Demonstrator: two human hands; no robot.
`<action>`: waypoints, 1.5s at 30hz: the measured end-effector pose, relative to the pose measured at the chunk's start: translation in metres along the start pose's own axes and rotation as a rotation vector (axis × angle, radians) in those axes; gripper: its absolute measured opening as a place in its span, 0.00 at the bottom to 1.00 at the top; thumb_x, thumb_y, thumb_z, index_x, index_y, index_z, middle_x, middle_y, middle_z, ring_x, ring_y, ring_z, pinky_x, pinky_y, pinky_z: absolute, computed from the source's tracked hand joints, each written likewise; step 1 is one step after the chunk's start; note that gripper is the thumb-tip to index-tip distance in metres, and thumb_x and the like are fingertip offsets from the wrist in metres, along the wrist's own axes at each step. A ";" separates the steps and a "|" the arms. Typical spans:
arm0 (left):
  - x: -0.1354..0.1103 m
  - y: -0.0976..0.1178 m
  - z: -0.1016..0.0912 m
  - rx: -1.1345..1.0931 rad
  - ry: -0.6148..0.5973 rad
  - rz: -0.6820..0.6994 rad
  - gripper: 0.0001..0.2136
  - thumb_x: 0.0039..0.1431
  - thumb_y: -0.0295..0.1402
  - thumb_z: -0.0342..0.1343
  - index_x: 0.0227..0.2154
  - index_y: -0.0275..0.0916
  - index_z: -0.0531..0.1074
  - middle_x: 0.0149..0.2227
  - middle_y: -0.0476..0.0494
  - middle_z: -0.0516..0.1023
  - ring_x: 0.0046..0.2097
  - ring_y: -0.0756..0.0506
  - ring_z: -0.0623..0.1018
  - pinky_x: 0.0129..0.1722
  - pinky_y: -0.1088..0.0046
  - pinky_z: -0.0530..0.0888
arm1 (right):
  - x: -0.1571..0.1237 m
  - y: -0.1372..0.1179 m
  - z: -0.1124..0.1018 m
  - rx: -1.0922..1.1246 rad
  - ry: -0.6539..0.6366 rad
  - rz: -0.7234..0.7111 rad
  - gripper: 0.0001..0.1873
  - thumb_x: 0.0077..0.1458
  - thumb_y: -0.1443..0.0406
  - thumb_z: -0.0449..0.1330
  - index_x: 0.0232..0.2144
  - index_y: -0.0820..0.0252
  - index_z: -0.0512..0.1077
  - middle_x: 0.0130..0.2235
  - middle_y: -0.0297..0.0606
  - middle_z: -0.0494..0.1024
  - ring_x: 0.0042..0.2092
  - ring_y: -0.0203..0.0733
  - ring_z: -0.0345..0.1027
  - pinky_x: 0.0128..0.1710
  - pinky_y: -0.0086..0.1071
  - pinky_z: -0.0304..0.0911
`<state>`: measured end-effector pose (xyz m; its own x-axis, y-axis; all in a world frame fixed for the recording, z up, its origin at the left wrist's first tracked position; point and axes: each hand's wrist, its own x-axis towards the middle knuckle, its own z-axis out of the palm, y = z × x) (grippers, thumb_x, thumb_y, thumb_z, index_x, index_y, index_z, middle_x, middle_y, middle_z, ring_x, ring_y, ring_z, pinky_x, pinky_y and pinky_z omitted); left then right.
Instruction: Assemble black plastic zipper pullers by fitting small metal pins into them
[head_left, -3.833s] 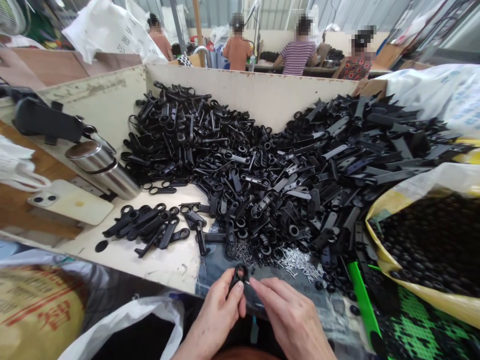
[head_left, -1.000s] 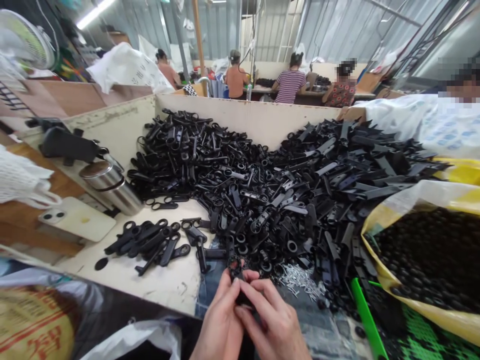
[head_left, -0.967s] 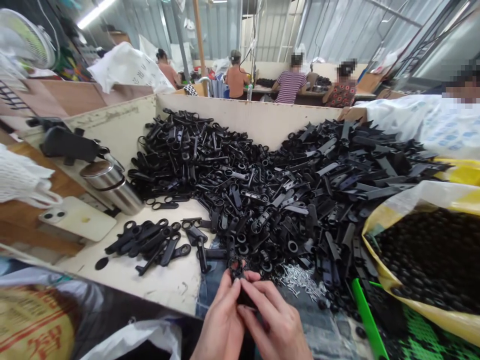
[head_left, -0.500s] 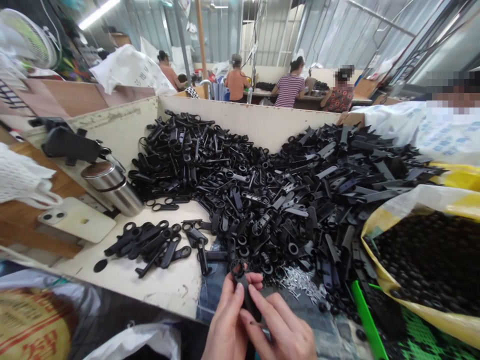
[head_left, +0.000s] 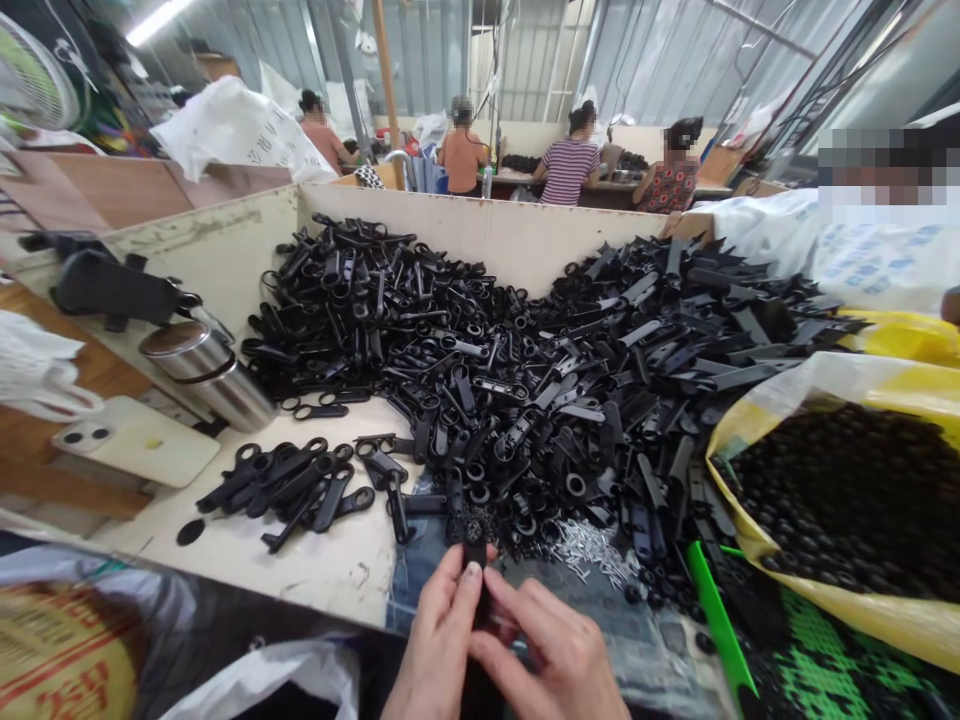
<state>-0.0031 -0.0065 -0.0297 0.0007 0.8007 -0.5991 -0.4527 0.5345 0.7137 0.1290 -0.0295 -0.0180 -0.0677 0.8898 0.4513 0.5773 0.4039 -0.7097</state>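
A black plastic part (head_left: 475,552) with a ring-shaped head and a flat handle is held upright between both hands at the near edge of the bench. My left hand (head_left: 442,630) grips it from the left, thumb along its face. My right hand (head_left: 551,640) is closed at its lower right side, fingertips against the handle, partly hiding it. Just beyond lies a large heap of similar black plastic parts (head_left: 495,380). Small silver pins (head_left: 596,550) are scattered to the right of the hands.
Left of the hands lies a smaller pile of black ring-ended parts (head_left: 289,480), near a phone (head_left: 142,440) and a steel flask (head_left: 217,375). On the right stand a yellow bag (head_left: 840,500) of small black pieces and a green tray (head_left: 724,625). Several people sit beyond the bench wall (head_left: 465,215).
The view has shifted slightly. The held part has turned more upright, and my right hand's fingers have moved lower along its handle. Both hands still hold it.
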 end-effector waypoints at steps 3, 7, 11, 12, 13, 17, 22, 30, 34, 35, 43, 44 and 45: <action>0.000 0.007 -0.006 0.198 -0.072 0.090 0.29 0.55 0.52 0.67 0.53 0.36 0.76 0.38 0.40 0.84 0.37 0.44 0.81 0.30 0.74 0.76 | 0.007 0.001 -0.007 0.224 -0.045 0.326 0.17 0.65 0.55 0.62 0.49 0.59 0.81 0.26 0.33 0.76 0.24 0.37 0.71 0.25 0.26 0.69; -0.010 0.018 -0.009 0.338 -0.221 0.133 0.27 0.59 0.52 0.63 0.54 0.37 0.76 0.22 0.52 0.74 0.21 0.51 0.68 0.20 0.77 0.67 | 0.025 -0.002 -0.011 0.608 -0.091 0.673 0.26 0.54 0.49 0.70 0.48 0.60 0.78 0.30 0.32 0.76 0.25 0.34 0.68 0.25 0.26 0.65; -0.026 0.019 -0.017 0.243 -0.315 0.089 0.27 0.54 0.45 0.69 0.56 0.40 0.77 0.26 0.45 0.78 0.26 0.45 0.75 0.30 0.70 0.74 | 0.032 -0.010 -0.009 0.979 -0.281 0.782 0.26 0.50 0.49 0.73 0.43 0.60 0.77 0.26 0.28 0.73 0.21 0.30 0.63 0.22 0.24 0.58; -0.029 0.018 -0.020 0.212 -0.317 0.068 0.28 0.53 0.44 0.69 0.57 0.41 0.77 0.29 0.44 0.79 0.28 0.43 0.77 0.31 0.69 0.75 | 0.031 -0.012 -0.009 1.014 -0.296 0.784 0.25 0.50 0.50 0.73 0.43 0.61 0.77 0.26 0.28 0.72 0.21 0.30 0.62 0.21 0.23 0.57; -0.032 0.017 -0.022 0.198 -0.318 0.054 0.29 0.53 0.44 0.70 0.58 0.42 0.76 0.30 0.42 0.80 0.29 0.42 0.78 0.32 0.68 0.76 | 0.030 -0.013 -0.009 1.021 -0.298 0.778 0.24 0.50 0.51 0.74 0.43 0.61 0.78 0.26 0.29 0.73 0.21 0.29 0.62 0.22 0.23 0.57; -0.038 0.019 -0.022 0.337 -0.320 0.096 0.28 0.56 0.45 0.66 0.59 0.42 0.74 0.23 0.47 0.77 0.22 0.45 0.74 0.28 0.70 0.75 | 0.022 -0.012 -0.003 0.955 -0.251 0.743 0.19 0.53 0.54 0.72 0.39 0.62 0.80 0.25 0.28 0.71 0.21 0.28 0.60 0.20 0.22 0.55; -0.036 0.025 -0.014 0.542 -0.421 0.212 0.23 0.65 0.48 0.58 0.55 0.38 0.76 0.22 0.47 0.76 0.19 0.50 0.71 0.20 0.76 0.68 | 0.023 -0.009 -0.002 0.859 -0.288 0.638 0.15 0.57 0.55 0.69 0.39 0.60 0.79 0.31 0.30 0.71 0.22 0.29 0.65 0.21 0.24 0.60; 0.010 0.102 -0.075 0.819 0.241 0.664 0.17 0.65 0.45 0.54 0.46 0.38 0.76 0.43 0.38 0.82 0.45 0.39 0.81 0.45 0.65 0.77 | 0.048 0.005 -0.019 0.415 -0.242 0.472 0.17 0.60 0.57 0.63 0.49 0.56 0.77 0.30 0.30 0.72 0.25 0.35 0.63 0.24 0.27 0.60; 0.042 0.160 -0.104 1.229 0.586 0.964 0.16 0.65 0.41 0.49 0.43 0.37 0.76 0.45 0.32 0.78 0.52 0.31 0.74 0.55 0.50 0.68 | 0.074 -0.004 0.016 0.119 -0.389 0.252 0.11 0.65 0.62 0.59 0.47 0.57 0.77 0.27 0.30 0.76 0.28 0.39 0.71 0.29 0.29 0.64; 0.048 0.168 -0.106 1.265 0.609 0.969 0.16 0.64 0.40 0.49 0.44 0.36 0.77 0.45 0.32 0.78 0.53 0.30 0.73 0.56 0.47 0.66 | 0.081 -0.010 0.028 0.010 -0.423 0.199 0.11 0.65 0.64 0.59 0.49 0.58 0.76 0.29 0.32 0.79 0.31 0.40 0.74 0.32 0.29 0.66; 0.045 0.141 -0.093 1.215 0.682 1.092 0.21 0.66 0.45 0.52 0.53 0.36 0.75 0.54 0.28 0.73 0.58 0.29 0.70 0.61 0.49 0.62 | 0.110 -0.027 0.069 -0.384 -0.487 0.221 0.06 0.63 0.66 0.62 0.32 0.60 0.76 0.35 0.43 0.85 0.36 0.50 0.81 0.34 0.33 0.67; 0.039 0.129 -0.089 1.101 0.606 1.021 0.20 0.65 0.46 0.53 0.51 0.39 0.75 0.51 0.33 0.75 0.54 0.32 0.73 0.57 0.52 0.66 | 0.106 -0.027 0.064 -0.402 -0.483 0.227 0.07 0.64 0.65 0.61 0.33 0.58 0.76 0.35 0.41 0.85 0.37 0.48 0.81 0.34 0.32 0.66; 0.033 0.115 -0.084 0.974 0.501 0.876 0.18 0.62 0.48 0.56 0.47 0.41 0.75 0.44 0.37 0.77 0.46 0.35 0.76 0.50 0.56 0.71 | 0.099 -0.028 0.059 -0.417 -0.478 0.229 0.07 0.65 0.64 0.60 0.33 0.57 0.75 0.35 0.38 0.85 0.37 0.46 0.81 0.34 0.31 0.66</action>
<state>-0.1296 0.0586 0.0022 -0.3642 0.8975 0.2488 0.6514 0.0546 0.7567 0.0584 0.0596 0.0144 -0.2035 0.9782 -0.0425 0.8793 0.1635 -0.4472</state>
